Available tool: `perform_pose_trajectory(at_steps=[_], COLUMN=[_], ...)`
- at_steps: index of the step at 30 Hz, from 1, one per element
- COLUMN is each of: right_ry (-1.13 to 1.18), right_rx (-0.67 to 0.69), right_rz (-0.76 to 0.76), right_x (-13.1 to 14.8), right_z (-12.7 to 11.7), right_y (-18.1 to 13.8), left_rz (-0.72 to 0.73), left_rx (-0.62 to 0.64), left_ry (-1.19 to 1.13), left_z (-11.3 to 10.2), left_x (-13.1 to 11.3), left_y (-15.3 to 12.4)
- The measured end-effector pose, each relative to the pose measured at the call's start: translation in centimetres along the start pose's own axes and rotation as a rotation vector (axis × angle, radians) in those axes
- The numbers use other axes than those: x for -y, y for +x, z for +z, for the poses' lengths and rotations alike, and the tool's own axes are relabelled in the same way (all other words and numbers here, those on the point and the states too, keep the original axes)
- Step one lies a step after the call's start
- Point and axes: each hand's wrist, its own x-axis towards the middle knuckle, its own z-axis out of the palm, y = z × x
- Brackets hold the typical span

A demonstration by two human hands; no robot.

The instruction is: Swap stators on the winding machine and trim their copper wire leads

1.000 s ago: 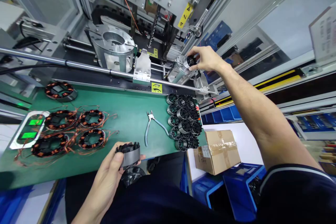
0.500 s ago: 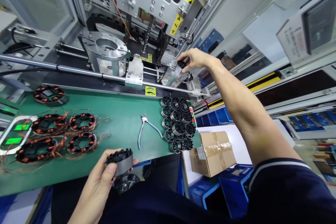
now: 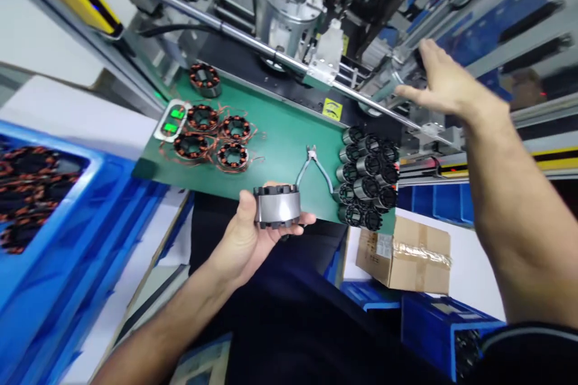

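A bare stator core (image 3: 279, 207), a steel ring with black toothed plastic edges, sits in my left hand (image 3: 246, 243), its fingers wrapped beneath and the thumb on its left side. That hand hovers over the front edge of the green bench mat (image 3: 284, 132). Up at the right, my right hand (image 3: 451, 85) is open with thumb and fingers apart, just beside the machine's right clear-sided fixture (image 3: 383, 85). Nothing shows in its grasp. Several unwound stator cores (image 3: 368, 165) stand in rows on the mat's right end. Diagonal cutters (image 3: 312, 162) lie with handles spread.
Copper-wound stators (image 3: 232, 156) with loose wire ends lie left on the mat, beside a green-lit display (image 3: 174, 121). A metal rail (image 3: 253, 42) and a round steel fixture (image 3: 289, 6) stand behind. Blue bins (image 3: 103, 192) are at left; a cardboard box (image 3: 419, 255) is at right.
My right hand has opened and drawn back from the right fixture, where it gripped a black part. My left hand has turned the core side-on. The view has swung left and down.
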Motion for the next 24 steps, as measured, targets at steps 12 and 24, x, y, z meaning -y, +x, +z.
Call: perform_pose_trajectory(at_steps=[12, 24], right_ry=[0.101, 1.031], right_rx=[-0.219, 0.532], right_rz=[-0.18, -0.58], right_x=[6.7, 22.8], right_z=[1.7, 0.9], right_y=[-2.6, -9.9], left_rz=[0.094, 0.09], left_rx=[0.043, 0.011], left_ry=[0.033, -0.021], left_z=[3.3, 4.2], left_x=[-0.5, -0.4], left_y=[-1.5, -1.2])
